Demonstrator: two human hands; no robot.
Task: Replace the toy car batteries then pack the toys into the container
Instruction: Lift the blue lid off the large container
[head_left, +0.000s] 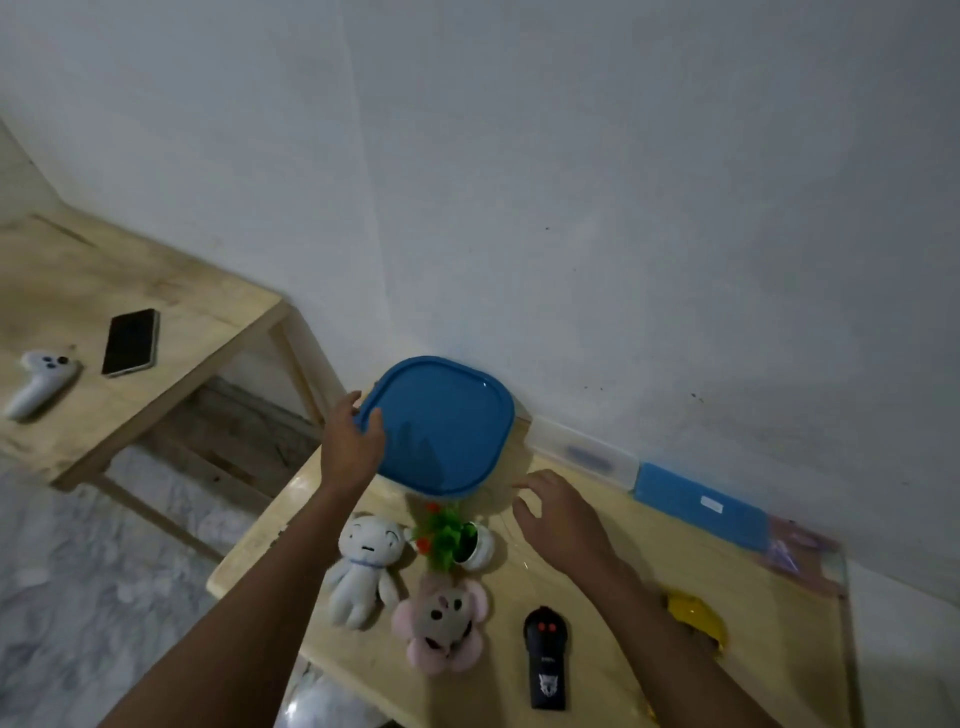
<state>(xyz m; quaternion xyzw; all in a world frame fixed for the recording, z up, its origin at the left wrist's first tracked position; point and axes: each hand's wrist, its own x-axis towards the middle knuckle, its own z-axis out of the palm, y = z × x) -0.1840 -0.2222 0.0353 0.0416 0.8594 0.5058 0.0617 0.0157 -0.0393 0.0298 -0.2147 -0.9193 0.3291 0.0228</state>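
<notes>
Gripping the lid (447, 426) edge with left hand (353, 441), right hand (561, 525) loose, empty; can't see inside the tub (503, 512).

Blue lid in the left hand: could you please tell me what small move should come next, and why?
Probably set the blue lid aside on the table: the left hand grips its edge, tilted up, while the white plush toy lies unpacked and the right hand hovers open.
</notes>
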